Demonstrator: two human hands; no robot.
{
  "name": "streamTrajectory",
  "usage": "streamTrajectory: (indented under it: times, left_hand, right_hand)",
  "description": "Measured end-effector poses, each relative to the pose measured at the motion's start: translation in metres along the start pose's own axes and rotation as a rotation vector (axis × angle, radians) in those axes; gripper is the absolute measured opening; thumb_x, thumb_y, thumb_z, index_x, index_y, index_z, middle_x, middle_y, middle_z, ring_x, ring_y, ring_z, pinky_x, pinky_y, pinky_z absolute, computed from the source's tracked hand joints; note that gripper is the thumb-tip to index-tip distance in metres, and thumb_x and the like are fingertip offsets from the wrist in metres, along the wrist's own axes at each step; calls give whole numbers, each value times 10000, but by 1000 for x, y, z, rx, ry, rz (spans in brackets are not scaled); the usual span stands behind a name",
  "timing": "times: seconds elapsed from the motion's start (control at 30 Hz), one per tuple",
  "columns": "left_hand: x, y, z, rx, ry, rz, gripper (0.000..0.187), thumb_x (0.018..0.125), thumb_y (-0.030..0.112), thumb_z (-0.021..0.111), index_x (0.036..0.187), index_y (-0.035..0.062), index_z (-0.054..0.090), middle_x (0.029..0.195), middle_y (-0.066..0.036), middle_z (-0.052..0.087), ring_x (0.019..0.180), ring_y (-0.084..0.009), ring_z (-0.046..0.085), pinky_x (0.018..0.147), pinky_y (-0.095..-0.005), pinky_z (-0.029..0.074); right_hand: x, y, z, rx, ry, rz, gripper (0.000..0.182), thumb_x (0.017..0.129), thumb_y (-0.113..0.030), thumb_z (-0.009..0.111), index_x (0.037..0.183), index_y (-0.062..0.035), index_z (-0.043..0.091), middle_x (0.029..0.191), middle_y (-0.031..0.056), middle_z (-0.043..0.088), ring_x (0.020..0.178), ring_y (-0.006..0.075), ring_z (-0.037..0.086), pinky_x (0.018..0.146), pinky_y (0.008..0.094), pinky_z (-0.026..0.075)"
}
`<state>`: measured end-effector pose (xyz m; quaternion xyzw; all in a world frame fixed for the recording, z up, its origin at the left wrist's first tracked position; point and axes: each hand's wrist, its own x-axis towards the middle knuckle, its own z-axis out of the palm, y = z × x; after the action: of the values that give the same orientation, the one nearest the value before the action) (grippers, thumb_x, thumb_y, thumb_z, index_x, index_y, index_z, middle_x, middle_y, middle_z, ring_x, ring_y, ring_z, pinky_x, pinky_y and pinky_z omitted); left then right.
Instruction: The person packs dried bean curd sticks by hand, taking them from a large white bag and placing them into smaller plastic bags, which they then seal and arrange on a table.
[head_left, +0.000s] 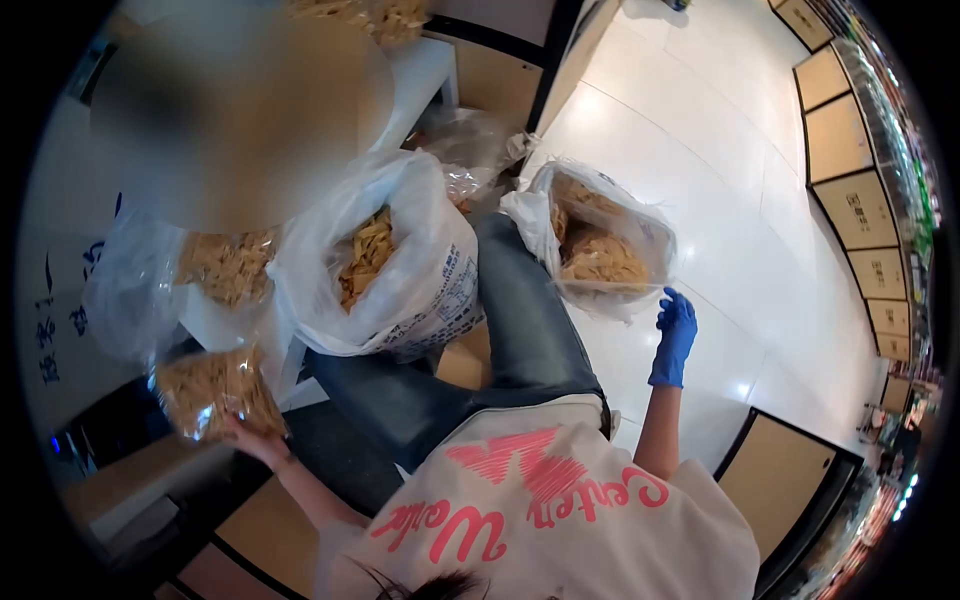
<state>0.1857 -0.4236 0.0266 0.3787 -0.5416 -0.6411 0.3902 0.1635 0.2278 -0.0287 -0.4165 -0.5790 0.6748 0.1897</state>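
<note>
My bare left hand (pixel 254 440) grips the lower edge of a clear plastic bag of tan strips (pixel 218 392), off to the left. My right hand (pixel 676 338) wears a blue glove. Its fingers are slightly bent and apart, with the fingertips right at the near corner of an open white sack (pixel 655 240). Inside that sack lie packed bags of similar strips (pixel 603 258). Between my knees and the table stands a larger white sack (pixel 440 265) with blue print. Its mouth gapes, and loose yellowish-brown strips (pixel 368 258) show within.
Another clear bag of strips (pixel 230 266) rests on the white table to the left. Crumpled clear plastic (pixel 465 145) lies behind the large sack. A blurred patch hides the upper left. Pale floor tiles (pixel 730 190) stretch right toward wooden-fronted shelves (pixel 838 135).
</note>
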Motion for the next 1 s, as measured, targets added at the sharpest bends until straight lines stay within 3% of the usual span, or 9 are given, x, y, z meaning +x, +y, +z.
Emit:
streamTrajectory:
  times: [0.13,0.27,0.37,0.43,0.5,0.6,0.67,0.8,1.0]
  left_hand:
    - [-31,46,-18,131,-305,461,970,729,372,731,1411,65,114,1394,-165,297,1220,-295,392,1007,-430,362]
    - [-93,55,36,448,-681,466,974,663,395,778,1383,40,227,1350,-162,378,1155,-288,467,957,-397,410]
    - [-146,19,125,587,-1586,277,857,602,389,818,1275,45,414,1223,-155,505,1030,-289,550,867,-379,455]
    - [-220,28,203,318,-1558,788,731,546,353,846,1122,49,514,1034,-141,565,886,-324,572,796,-395,454]
    - [-264,20,239,317,-1728,499,761,546,344,840,1159,44,505,1155,-165,525,1037,-328,526,885,-393,426]
    - [-295,3,289,292,-1918,709,765,578,324,821,1209,50,487,1280,-172,452,1186,-313,434,978,-384,369]
    - [-294,-21,330,196,-1973,734,739,622,280,789,1250,60,465,1361,-166,379,1251,-308,370,1039,-378,304]
    - [-269,-102,381,318,-1785,408,611,689,191,712,1233,57,469,1349,-151,383,1231,-318,387,1021,-387,322]
    - [-293,-159,423,752,-1560,672,513,740,255,658,1188,73,485,1238,-179,467,1129,-356,461,935,-409,396]
  right_hand:
    - [-35,-62,54,-190,-287,-155,230,866,-105,536,1068,-23,609,930,60,636,734,89,553,618,205,418]
    - [-100,-104,121,22,-1004,-450,838,661,-281,761,1352,-41,352,1298,121,470,1160,213,481,937,318,408]
    - [-131,-110,140,348,-995,-336,1039,563,-325,821,1390,-46,258,1320,132,439,1192,243,451,989,351,373]
    - [-122,-121,126,474,-858,-241,1133,514,-344,853,1403,-46,216,1335,144,415,1204,261,440,1003,380,369]
    - [-104,-128,104,438,-594,-212,1163,487,-351,870,1392,-28,216,1335,153,408,1204,271,440,992,409,387]
    - [-82,-126,80,446,-400,-334,1116,483,-330,883,1354,10,275,1319,157,420,1184,279,456,972,424,410]
    - [-48,-105,65,232,-537,-727,1026,492,-277,889,1318,10,352,1308,170,432,1179,293,460,981,420,400]
    - [10,-56,68,-317,-456,-905,706,603,-269,822,1206,-60,522,1255,154,482,1168,313,455,960,395,404]
    - [10,-27,72,-887,-337,-1085,561,647,-233,748,1177,-170,577,1208,129,495,1083,312,484,928,396,396]
